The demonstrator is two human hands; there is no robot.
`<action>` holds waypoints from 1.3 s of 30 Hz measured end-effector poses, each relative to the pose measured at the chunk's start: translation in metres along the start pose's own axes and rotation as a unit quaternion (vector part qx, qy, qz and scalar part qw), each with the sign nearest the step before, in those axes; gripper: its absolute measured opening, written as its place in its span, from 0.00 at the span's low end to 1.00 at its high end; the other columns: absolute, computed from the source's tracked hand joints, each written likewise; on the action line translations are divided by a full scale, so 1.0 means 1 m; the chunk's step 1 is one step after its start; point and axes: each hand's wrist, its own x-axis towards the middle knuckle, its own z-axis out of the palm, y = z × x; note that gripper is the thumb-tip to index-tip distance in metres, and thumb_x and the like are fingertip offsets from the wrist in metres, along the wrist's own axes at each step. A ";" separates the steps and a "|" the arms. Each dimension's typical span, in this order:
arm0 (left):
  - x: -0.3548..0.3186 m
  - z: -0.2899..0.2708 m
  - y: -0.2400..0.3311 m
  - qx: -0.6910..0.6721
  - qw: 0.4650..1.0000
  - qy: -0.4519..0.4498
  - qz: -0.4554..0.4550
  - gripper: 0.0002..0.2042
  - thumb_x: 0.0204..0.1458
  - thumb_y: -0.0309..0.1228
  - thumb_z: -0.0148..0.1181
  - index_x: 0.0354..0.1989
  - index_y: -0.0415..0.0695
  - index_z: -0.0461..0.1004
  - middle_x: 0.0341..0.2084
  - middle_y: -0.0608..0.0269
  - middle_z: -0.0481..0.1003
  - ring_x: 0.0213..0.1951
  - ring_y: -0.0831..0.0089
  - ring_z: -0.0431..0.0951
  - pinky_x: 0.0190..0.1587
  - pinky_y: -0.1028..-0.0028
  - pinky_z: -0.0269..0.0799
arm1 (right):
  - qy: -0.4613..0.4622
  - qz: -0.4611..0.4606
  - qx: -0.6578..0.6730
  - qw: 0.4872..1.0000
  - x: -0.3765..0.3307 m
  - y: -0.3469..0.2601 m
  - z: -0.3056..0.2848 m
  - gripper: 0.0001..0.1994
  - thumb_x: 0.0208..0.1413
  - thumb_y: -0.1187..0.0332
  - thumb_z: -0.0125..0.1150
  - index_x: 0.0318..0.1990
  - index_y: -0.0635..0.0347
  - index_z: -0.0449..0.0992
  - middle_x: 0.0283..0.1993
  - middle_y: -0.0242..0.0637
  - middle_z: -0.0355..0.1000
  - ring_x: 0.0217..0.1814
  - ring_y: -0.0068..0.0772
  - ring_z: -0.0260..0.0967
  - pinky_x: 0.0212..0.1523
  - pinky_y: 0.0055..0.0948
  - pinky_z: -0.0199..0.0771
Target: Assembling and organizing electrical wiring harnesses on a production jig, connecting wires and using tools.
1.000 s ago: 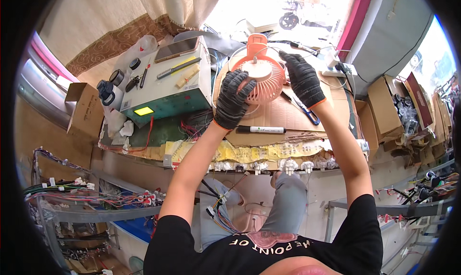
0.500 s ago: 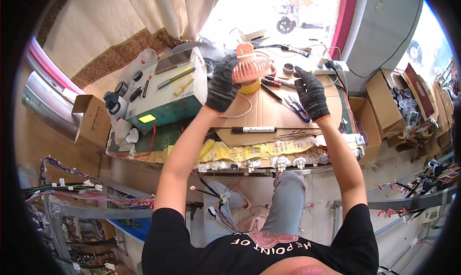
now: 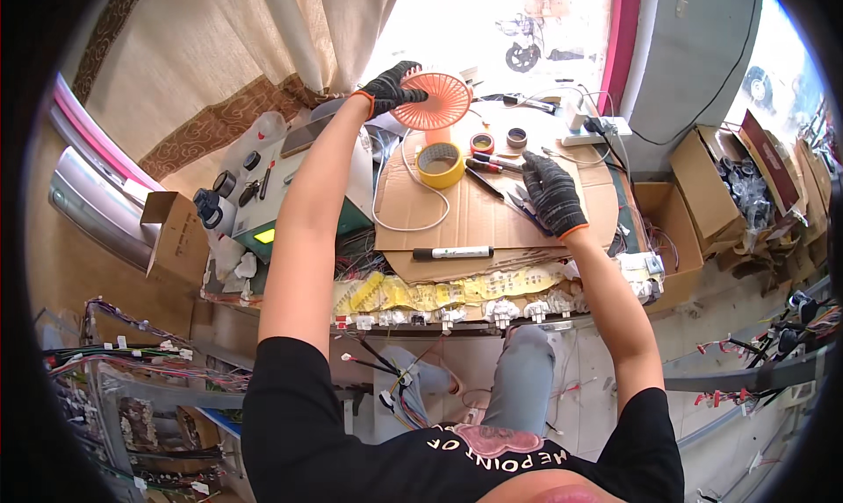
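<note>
Two gloved hands are at work over the cluttered table (image 3: 492, 213). My left hand (image 3: 389, 89) is raised at the far side, its fingers (image 3: 406, 75) clamped on the rim of an orange round fan grille (image 3: 432, 101), which I hold up in the air above the far part of the cardboard sheet (image 3: 457, 206). The grille stands tilted, its ribbed face turned toward me, and it touches nothing but the glove.

My right hand (image 3: 551, 193) lies palm down on the right part of the cardboard, fingers (image 3: 533, 162) together and slightly curled, resting over a few small tools; whether it grips any of them I cannot tell. Just beyond its fingertips lie a red-capped marker (image 3: 492, 163) and two small tape rolls (image 3: 482, 142).

A yellow roll of tape (image 3: 440, 164) sits flat on the cardboard just below the grille, well clear of both hands. A white cable (image 3: 406, 206) curves across the cardboard's left half. A black-and-white marker (image 3: 453, 253) lies near the front edge of the cardboard, between my forearms.

To the left of my left arm stands a white and green bench instrument (image 3: 281, 206) with a lit yellow display. Along the front edge of the table runs a row of white connectors (image 3: 457, 314) under yellow labelled strips.
</note>
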 end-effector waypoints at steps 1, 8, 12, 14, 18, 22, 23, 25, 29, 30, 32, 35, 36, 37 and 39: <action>0.000 -0.001 0.001 -0.001 1.000 -0.001 0.000 0.37 0.40 0.42 0.66 0.58 0.42 0.55 0.52 0.56 0.65 0.54 0.67 0.63 0.56 0.71 0.59 | -0.001 0.001 0.000 1.000 -0.001 0.002 0.001 0.12 0.50 0.75 0.54 0.44 0.64 0.72 0.39 0.50 0.71 0.42 0.46 0.69 0.45 0.35 0.67; -0.003 -0.005 -0.008 -0.008 1.000 -0.024 -0.010 0.39 0.35 0.33 0.70 0.57 0.43 0.55 0.50 0.59 0.66 0.53 0.70 0.64 0.56 0.73 0.59 | -0.042 0.001 0.006 0.999 0.000 0.003 0.005 0.13 0.49 0.75 0.54 0.44 0.63 0.71 0.37 0.49 0.71 0.40 0.46 0.69 0.43 0.34 0.68; -0.001 0.003 -0.013 -0.062 0.998 -0.006 -0.006 0.39 0.31 0.29 0.70 0.56 0.44 0.57 0.50 0.58 0.67 0.52 0.69 0.66 0.55 0.73 0.61 | -0.062 0.008 -0.006 0.998 -0.001 0.001 0.004 0.13 0.48 0.74 0.54 0.44 0.63 0.71 0.35 0.48 0.71 0.38 0.46 0.69 0.42 0.35 0.68; -0.002 0.005 -0.012 -0.077 0.997 0.005 -0.006 0.39 0.31 0.29 0.71 0.56 0.44 0.57 0.49 0.59 0.67 0.51 0.69 0.66 0.55 0.73 0.61 | -0.080 0.019 -0.008 0.997 -0.001 0.000 0.002 0.14 0.48 0.74 0.53 0.45 0.61 0.70 0.37 0.47 0.70 0.40 0.46 0.68 0.43 0.36 0.68; -0.003 0.002 -0.011 -0.087 0.996 0.002 -0.002 0.39 0.31 0.30 0.71 0.56 0.44 0.57 0.49 0.59 0.67 0.52 0.69 0.66 0.55 0.74 0.60 | -0.089 0.017 -0.013 0.996 -0.002 0.001 0.001 0.14 0.48 0.74 0.54 0.44 0.62 0.71 0.35 0.47 0.71 0.38 0.45 0.68 0.41 0.35 0.68; -0.001 -0.002 -0.008 -0.048 0.999 -0.017 0.006 0.40 0.31 0.32 0.71 0.57 0.45 0.57 0.49 0.59 0.67 0.52 0.69 0.65 0.55 0.73 0.60 | -0.088 0.016 -0.014 0.996 -0.003 0.001 0.000 0.14 0.48 0.74 0.54 0.44 0.63 0.71 0.35 0.47 0.71 0.38 0.45 0.68 0.41 0.35 0.68; -0.002 -0.003 -0.008 -0.031 0.999 -0.016 0.012 0.40 0.30 0.32 0.71 0.57 0.45 0.57 0.49 0.58 0.67 0.52 0.69 0.65 0.55 0.73 0.60 | -0.088 0.011 -0.022 0.996 -0.002 -0.001 0.001 0.14 0.48 0.74 0.54 0.45 0.62 0.71 0.35 0.47 0.71 0.38 0.45 0.69 0.41 0.35 0.68; -0.001 -0.002 -0.007 -0.039 0.999 -0.016 0.013 0.41 0.30 0.32 0.71 0.57 0.44 0.56 0.49 0.58 0.67 0.52 0.68 0.66 0.55 0.73 0.61 | -0.089 0.008 -0.030 0.996 -0.002 -0.002 0.000 0.14 0.48 0.74 0.54 0.45 0.62 0.70 0.35 0.47 0.71 0.38 0.45 0.69 0.41 0.35 0.68; -0.007 0.006 -0.004 -0.019 0.999 0.017 0.026 0.39 0.30 0.33 0.71 0.55 0.43 0.58 0.48 0.55 0.67 0.50 0.65 0.67 0.54 0.72 0.63 | -0.100 0.016 -0.030 0.994 -0.002 -0.004 -0.001 0.16 0.48 0.74 0.55 0.47 0.62 0.69 0.35 0.46 0.71 0.38 0.44 0.69 0.41 0.34 0.69; -0.012 0.010 -0.005 -0.018 0.999 0.018 0.025 0.39 0.30 0.33 0.71 0.55 0.43 0.58 0.48 0.55 0.67 0.50 0.65 0.67 0.54 0.72 0.63 | -0.102 0.022 -0.017 0.994 -0.001 -0.006 0.000 0.18 0.47 0.75 0.56 0.48 0.62 0.68 0.35 0.45 0.71 0.39 0.42 0.69 0.42 0.34 0.69; -0.026 0.022 -0.003 0.003 0.987 0.116 0.115 0.36 0.31 0.33 0.71 0.52 0.41 0.60 0.46 0.53 0.68 0.49 0.63 0.69 0.53 0.71 0.64 | -0.123 0.083 0.063 0.987 0.000 -0.010 0.001 0.23 0.45 0.74 0.59 0.52 0.61 0.64 0.39 0.46 0.70 0.41 0.41 0.69 0.43 0.34 0.69; -0.053 0.055 0.009 0.045 0.943 0.199 0.264 0.31 0.33 0.31 0.69 0.49 0.41 0.62 0.42 0.56 0.68 0.45 0.63 0.70 0.50 0.69 0.65 | -0.087 0.087 0.150 0.981 0.010 -0.014 0.017 0.36 0.40 0.72 0.65 0.59 0.59 0.55 0.49 0.47 0.65 0.45 0.39 0.69 0.47 0.33 0.69; -0.062 0.068 0.015 0.078 0.927 0.215 0.297 0.30 0.33 0.30 0.68 0.48 0.42 0.63 0.42 0.56 0.68 0.45 0.61 0.69 0.50 0.67 0.65 | -0.030 0.034 0.154 0.987 0.014 -0.014 0.024 0.43 0.37 0.70 0.68 0.62 0.57 0.50 0.54 0.49 0.61 0.47 0.39 0.68 0.48 0.33 0.69; -0.075 0.079 0.025 0.112 0.908 0.232 0.329 0.29 0.33 0.29 0.66 0.47 0.42 0.63 0.41 0.55 0.68 0.45 0.59 0.69 0.50 0.66 0.64 | -0.031 0.033 0.153 0.987 0.020 -0.020 0.024 0.43 0.37 0.70 0.68 0.62 0.57 0.50 0.54 0.49 0.61 0.47 0.39 0.68 0.48 0.33 0.69; -0.102 0.096 0.043 0.209 0.890 0.261 0.309 0.27 0.34 0.28 0.64 0.47 0.43 0.63 0.43 0.54 0.67 0.46 0.56 0.68 0.51 0.63 0.64 | -0.044 -0.041 0.029 0.998 0.031 -0.037 0.018 0.49 0.33 0.68 0.71 0.64 0.52 0.45 0.59 0.52 0.53 0.50 0.44 0.66 0.49 0.34 0.69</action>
